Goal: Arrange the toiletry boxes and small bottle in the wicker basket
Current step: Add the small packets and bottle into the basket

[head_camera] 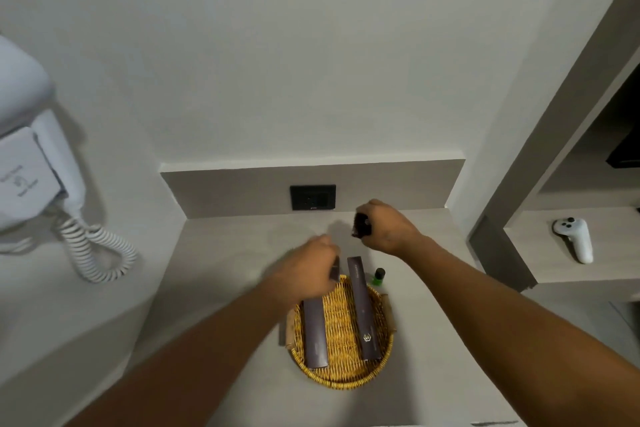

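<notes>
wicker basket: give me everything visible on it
The wicker basket is round, shallow and woven of golden-yellow strands, with brown handles on its left and right sides. It sits flat on the pale counter, near the front edge. Two long dark boxes lie in it lengthwise: the left box, held at its far end by the left hand, and the right box, overhanging the far rim. A small green bottle stands just behind that rim.

A round wicker basket (341, 374) sat on a pale counter (235, 253). Two long dark boxes lay in it: the left box (314, 334), its far end gripped by the left hand (304, 270), and the right box (363, 308), its far end jutting past the rim. A small green bottle (378, 277) stood just beside the basket's far right edge. The right hand (384, 227), raised near a black wall socket (312, 197), was closed around a small dark item (360, 225). A white hairdryer (31, 149) hung on the left wall.
</notes>
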The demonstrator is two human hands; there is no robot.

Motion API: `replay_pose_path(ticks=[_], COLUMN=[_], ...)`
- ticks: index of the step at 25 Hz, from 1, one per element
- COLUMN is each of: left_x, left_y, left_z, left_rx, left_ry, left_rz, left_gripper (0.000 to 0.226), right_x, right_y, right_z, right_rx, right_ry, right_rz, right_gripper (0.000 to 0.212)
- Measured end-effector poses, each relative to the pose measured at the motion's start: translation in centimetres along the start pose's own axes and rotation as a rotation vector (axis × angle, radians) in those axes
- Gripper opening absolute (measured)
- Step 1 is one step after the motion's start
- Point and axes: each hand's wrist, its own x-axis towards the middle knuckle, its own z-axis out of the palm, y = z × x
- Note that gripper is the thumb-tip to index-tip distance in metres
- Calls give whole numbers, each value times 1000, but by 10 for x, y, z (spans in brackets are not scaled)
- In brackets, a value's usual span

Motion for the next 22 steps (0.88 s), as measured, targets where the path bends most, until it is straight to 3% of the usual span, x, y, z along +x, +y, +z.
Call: replay_pose_path(ticks=[2,5,14,22], left_x=[-15,-36,-60,-60], left_y=[37,58,63,62], left_z=[27,55,87,101], left_rx=[39,92,70,52], left_ry=[-83,-168,-164,-198], left_rz=[59,47,-55,-138], left_gripper=[28,30,36,38], right_x=[-8,-24,-36,-32], right_y=[-26,-36,-41,-45], right_z=[11,39,70,83], right_rx=[-58,-177,-289,-330], right_ry=[-122,-283,-427,-484], right_rz=[-167,-271,-314,-313], right_gripper=[30,30,50,47])
